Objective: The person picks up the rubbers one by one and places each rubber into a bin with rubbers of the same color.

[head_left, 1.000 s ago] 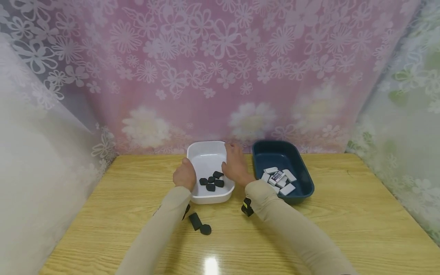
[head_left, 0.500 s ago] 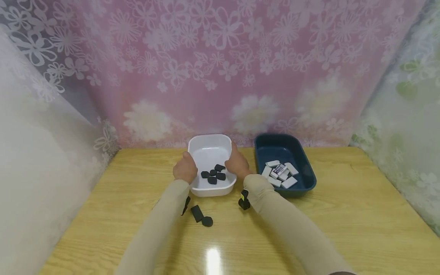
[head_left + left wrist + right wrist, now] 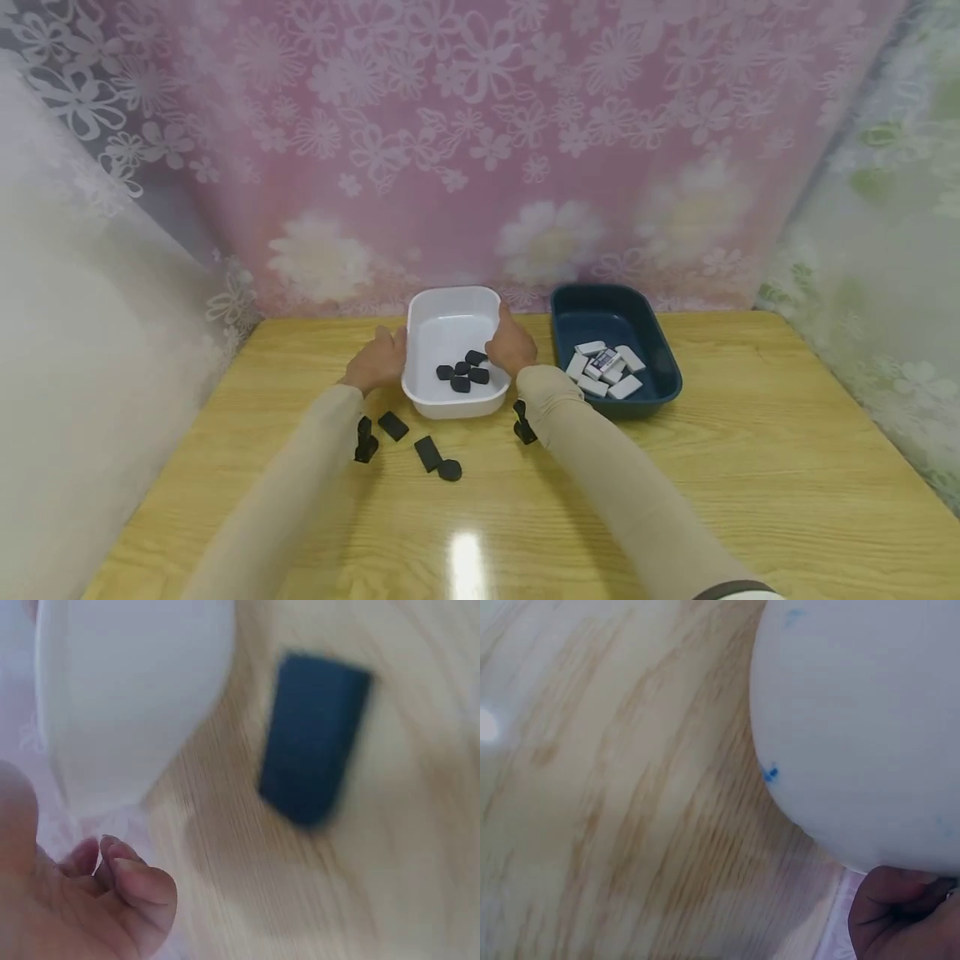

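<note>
A white plastic basin stands at the back of the table with several small black pieces inside. My right hand grips its right rim, the thumb over the edge and the fingers on the outside wall. My left hand is beside the left wall, its fingers loosely bent and holding nothing; in the left wrist view a gap shows between the hand and the basin. Close to the left wrist lies a black rectangular block. Another black block and a rounded black piece lie in front of the basin.
To the right stands a dark blue basin with several white blocks, one bearing a printed label, that look like erasers. A pink flowered curtain hangs right behind the wooden table.
The left hand has let go of the basin's left rim and moved left, uncovering a black block. The right hand keeps its grip on the right rim, its fingers lower than at first.
</note>
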The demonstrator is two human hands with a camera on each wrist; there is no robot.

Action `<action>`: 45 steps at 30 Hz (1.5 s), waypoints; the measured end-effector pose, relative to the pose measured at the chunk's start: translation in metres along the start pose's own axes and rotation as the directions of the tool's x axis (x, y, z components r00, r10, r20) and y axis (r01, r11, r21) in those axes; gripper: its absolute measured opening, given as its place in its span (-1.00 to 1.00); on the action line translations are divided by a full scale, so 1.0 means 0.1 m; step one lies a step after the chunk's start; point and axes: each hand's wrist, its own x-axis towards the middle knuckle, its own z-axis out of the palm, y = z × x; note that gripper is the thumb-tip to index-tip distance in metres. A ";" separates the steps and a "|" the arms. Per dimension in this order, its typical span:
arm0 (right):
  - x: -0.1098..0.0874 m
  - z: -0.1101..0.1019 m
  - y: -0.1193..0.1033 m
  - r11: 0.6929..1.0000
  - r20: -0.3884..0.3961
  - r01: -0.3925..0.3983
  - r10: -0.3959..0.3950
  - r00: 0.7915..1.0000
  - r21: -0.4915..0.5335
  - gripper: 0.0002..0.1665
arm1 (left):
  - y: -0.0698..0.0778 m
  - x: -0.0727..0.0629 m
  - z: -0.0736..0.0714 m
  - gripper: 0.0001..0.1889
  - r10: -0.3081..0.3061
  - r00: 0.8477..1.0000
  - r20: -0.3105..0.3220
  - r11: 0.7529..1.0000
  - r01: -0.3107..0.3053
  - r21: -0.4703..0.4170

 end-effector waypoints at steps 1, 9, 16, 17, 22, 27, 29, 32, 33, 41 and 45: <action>0.01 -0.01 0.01 1.000 -0.003 -0.006 0.006 1.000 -0.007 -0.04 | -0.03 -0.04 -0.04 -0.38 0.028 1.000 0.004 1.000 -0.028 0.007; 0.09 -0.08 0.10 1.000 -0.026 -0.006 0.005 1.000 -0.029 -0.04 | -0.22 -0.30 -0.13 -0.76 0.130 0.988 0.085 0.979 -0.141 0.145; 0.09 -0.12 0.11 1.000 -0.043 0.021 -0.021 0.999 -0.004 -0.05 | -0.04 -0.57 0.08 -0.57 -0.036 0.999 0.005 0.973 0.034 0.227; 0.09 -0.12 0.11 1.000 -0.046 0.022 -0.022 0.999 -0.001 -0.05 | -0.01 -0.61 0.12 -0.57 -0.042 0.999 -0.001 0.970 0.041 0.239; 0.09 -0.08 0.09 1.000 -0.049 0.019 -0.020 0.999 -0.021 -0.05 | 0.03 -0.71 0.30 -0.59 -0.033 0.998 -0.045 0.949 0.045 0.313; 0.07 0.00 0.07 1.000 -0.051 0.009 -0.010 0.999 -0.020 -0.05 | -0.04 -0.72 0.40 -0.59 -0.030 0.998 -0.058 0.943 0.047 0.330; 0.06 0.02 0.06 1.000 -0.046 0.012 -0.013 0.999 -0.017 -0.05 | -0.06 -0.73 0.43 -0.61 -0.030 0.998 -0.057 0.947 0.047 0.317; 0.05 0.04 0.04 1.000 -0.041 0.019 -0.019 0.999 -0.016 -0.05 | -0.07 -0.75 0.47 -0.67 -0.018 0.997 -0.069 0.960 0.036 0.277; 0.05 0.04 0.03 1.000 -0.043 0.018 -0.019 0.999 -0.016 -0.05 | -0.06 -0.75 0.48 -0.69 -0.009 0.997 -0.076 0.964 0.029 0.265; 0.04 0.06 0.02 1.000 -0.042 0.002 -0.003 0.999 -0.017 -0.05 | -0.08 -0.74 0.48 -0.70 -0.017 0.994 -0.107 0.977 0.039 0.208; 0.03 0.08 0.02 1.000 -0.047 0.008 -0.009 0.999 -0.024 -0.04 | -0.12 -0.76 0.35 -0.66 -0.030 0.994 -0.108 0.981 0.050 0.189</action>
